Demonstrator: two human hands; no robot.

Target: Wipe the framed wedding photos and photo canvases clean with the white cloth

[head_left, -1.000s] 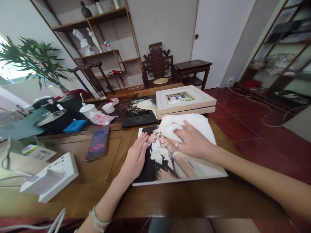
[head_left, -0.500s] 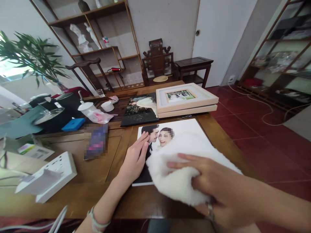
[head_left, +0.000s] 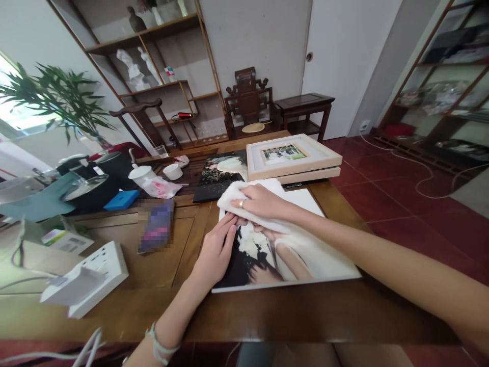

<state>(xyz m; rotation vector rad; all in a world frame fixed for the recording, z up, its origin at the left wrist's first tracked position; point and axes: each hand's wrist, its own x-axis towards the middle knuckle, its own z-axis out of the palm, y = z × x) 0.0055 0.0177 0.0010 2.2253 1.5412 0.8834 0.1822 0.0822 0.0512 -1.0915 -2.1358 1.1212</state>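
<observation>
A large photo panel [head_left: 324, 260] with a printed couple lies flat on the wooden table [head_left: 244, 318]. My left hand [head_left: 217, 250] rests on its left edge, fingers stretched out flat and holding nothing. My right hand [head_left: 260, 201], with a ring on one finger, grips a fluffy white cloth [head_left: 273, 186] and presses it on the panel's upper left part. The cloth and hand hide the upper part of the printed faces.
Behind the panel are a dark photo panel [head_left: 212, 186] and stacked pale wooden frames [head_left: 321, 155]. Leftward lie a white power strip [head_left: 114, 272], a blue box [head_left: 121, 200], a white teapot [head_left: 141, 172], a cup [head_left: 172, 172] and a dark pot [head_left: 86, 192].
My right hand has moved the cloth from the panel's lower right to its upper left, uncovering the lower part of the picture. My left hand stays on the left edge.
</observation>
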